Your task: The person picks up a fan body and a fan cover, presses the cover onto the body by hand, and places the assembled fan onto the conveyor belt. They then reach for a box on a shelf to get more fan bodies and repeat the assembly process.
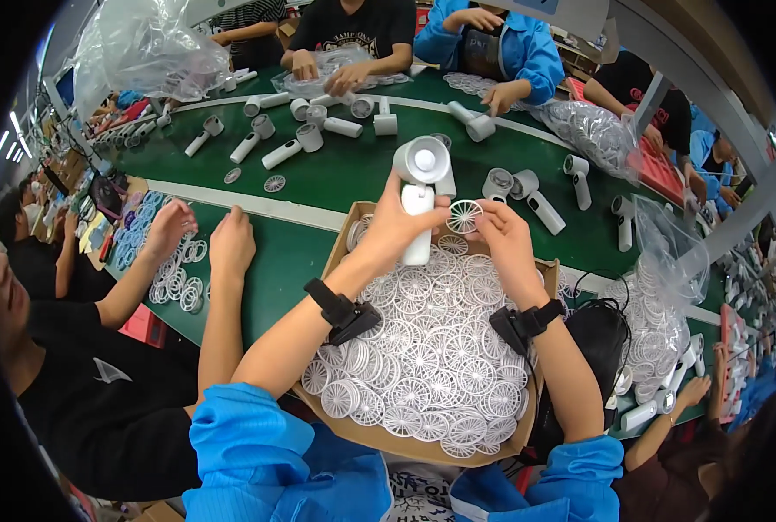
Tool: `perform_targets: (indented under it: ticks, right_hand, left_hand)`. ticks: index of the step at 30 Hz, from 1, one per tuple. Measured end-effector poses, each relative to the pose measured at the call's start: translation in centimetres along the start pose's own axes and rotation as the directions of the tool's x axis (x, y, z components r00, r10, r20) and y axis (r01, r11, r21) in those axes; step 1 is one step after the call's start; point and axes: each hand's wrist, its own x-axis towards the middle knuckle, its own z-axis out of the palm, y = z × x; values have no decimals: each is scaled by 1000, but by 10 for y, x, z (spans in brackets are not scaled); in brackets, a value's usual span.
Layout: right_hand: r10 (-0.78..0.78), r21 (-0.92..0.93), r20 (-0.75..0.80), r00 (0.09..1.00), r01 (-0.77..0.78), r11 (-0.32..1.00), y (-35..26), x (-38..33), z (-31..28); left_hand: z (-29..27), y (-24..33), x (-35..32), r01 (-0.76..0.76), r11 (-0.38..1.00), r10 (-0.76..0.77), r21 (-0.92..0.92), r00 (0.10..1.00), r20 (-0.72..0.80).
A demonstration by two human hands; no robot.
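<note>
My left hand (398, 224) is wrapped round the handle of a white handheld fan body (421, 163), its round head tipped up and uncovered so the pale hub shows. Between the fingertips of my right hand (508, 244) is a round white fan grille (465, 217) with spokes, held just right of the fan's handle and apart from its head. Below both hands, a cardboard box (537, 426) full of loose white grilles (422, 348) sits close to my body. Each of my wrists wears a black strap with a small black device.
A green conveyor (318, 174) carries several white fan bodies (283, 153) across in front. A co-worker's hands (231, 239) rest left of the box, near grille rings (179, 283). A clear bag of grilles (653, 331) and a black bag (583, 348) stand right. Other people work opposite.
</note>
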Motion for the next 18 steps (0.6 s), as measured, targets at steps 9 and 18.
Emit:
perform_targets:
  ticks: [9, 18]
  right_hand:
    - [-25, 421, 113, 993, -25, 907, -4, -2, 1]
    - [-35, 463, 208, 978, -66, 884, 0, 0, -6]
  left_hand:
    - [14, -6, -5, -138, 977, 137, 160, 990, 16]
    - [22, -4, -8, -466, 862, 488, 201, 869, -80]
